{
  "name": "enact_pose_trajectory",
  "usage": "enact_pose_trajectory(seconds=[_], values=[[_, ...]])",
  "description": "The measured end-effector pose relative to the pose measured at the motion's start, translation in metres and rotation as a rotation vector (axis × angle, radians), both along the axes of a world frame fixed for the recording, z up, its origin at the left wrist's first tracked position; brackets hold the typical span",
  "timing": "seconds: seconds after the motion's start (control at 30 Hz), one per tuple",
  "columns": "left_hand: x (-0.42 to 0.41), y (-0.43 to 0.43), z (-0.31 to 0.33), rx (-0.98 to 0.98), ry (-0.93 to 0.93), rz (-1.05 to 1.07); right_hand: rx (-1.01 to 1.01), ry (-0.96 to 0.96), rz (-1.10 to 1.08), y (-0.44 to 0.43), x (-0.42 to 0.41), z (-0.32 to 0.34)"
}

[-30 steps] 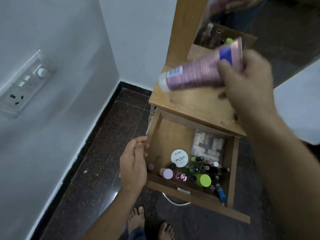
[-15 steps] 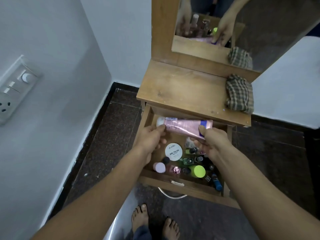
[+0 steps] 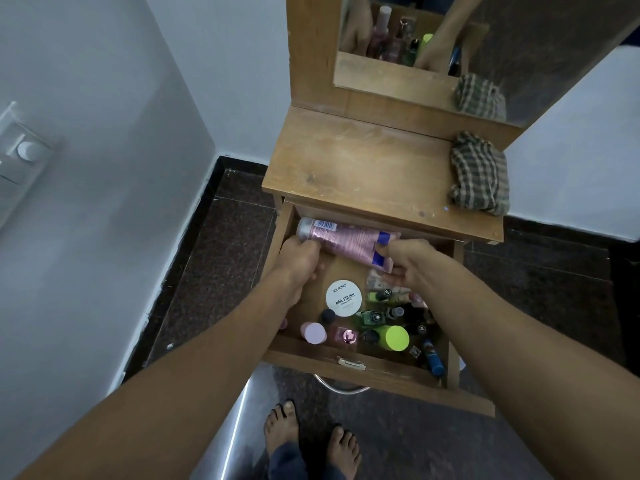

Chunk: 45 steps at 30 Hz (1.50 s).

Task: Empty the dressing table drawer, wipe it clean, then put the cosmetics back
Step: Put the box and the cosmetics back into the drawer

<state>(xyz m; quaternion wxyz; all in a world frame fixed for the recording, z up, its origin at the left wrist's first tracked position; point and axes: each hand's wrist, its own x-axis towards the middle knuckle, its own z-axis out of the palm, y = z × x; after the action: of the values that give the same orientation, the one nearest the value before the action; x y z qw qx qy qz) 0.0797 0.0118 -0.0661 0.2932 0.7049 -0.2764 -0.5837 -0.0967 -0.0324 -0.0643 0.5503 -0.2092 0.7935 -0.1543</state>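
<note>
The wooden drawer of the dressing table stands pulled out below the tabletop. A pink tube with a silver cap lies across the back of the drawer. My left hand grips its cap end and my right hand pinches its blue-marked flat end. In front of them sit a white round nail polish tin, a lime-capped bottle, a pink-capped bottle, a blue stick and several small nail polish bottles. My right forearm hides the drawer's right middle.
A checked cloth lies bunched at the tabletop's right rear, under the mirror. The table stands in a corner, with a white wall and a switch plate to the left. My bare feet are on the dark floor below the drawer.
My right hand brought the pink tube down from above the tabletop into the drawer. My left hand left the drawer's side and took the tube's cap end.
</note>
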Motion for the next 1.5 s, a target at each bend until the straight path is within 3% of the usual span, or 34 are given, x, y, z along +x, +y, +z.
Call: enact_pose_trajectory(seconds=[0.5,0.6,0.7,0.83,0.93,1.17,1.27,1.37,1.5], values=[[0.003,0.003,0.016,0.082,0.088,0.09,-0.104,0.514,0.451,0.005,-0.003,0.019],[0.006,0.011,0.019,0.083,0.081,0.076,-0.336,0.679,0.685,0.036,0.009,0.045],[0.011,0.02,0.02,0.056,0.056,0.03,-0.571,0.622,1.026,0.077,0.025,0.08],[0.013,0.03,0.025,0.015,0.009,0.015,-0.609,0.51,1.419,0.112,0.045,0.103],[0.012,0.034,0.03,-0.054,0.002,0.031,-0.629,0.548,1.535,0.12,0.052,0.097],[0.027,0.047,0.04,-0.207,-0.068,0.009,-0.678,0.53,1.444,0.108,0.06,0.097],[0.032,0.054,0.045,-0.354,-0.126,-0.001,-0.692,0.549,1.257,0.095,0.051,0.11],[0.034,0.058,0.047,-0.5,-0.211,-0.093,-0.686,0.407,0.957,0.077,0.035,0.121],[0.036,0.053,0.037,-0.67,-0.62,-0.437,-0.666,0.237,0.675,0.055,0.022,0.108]])
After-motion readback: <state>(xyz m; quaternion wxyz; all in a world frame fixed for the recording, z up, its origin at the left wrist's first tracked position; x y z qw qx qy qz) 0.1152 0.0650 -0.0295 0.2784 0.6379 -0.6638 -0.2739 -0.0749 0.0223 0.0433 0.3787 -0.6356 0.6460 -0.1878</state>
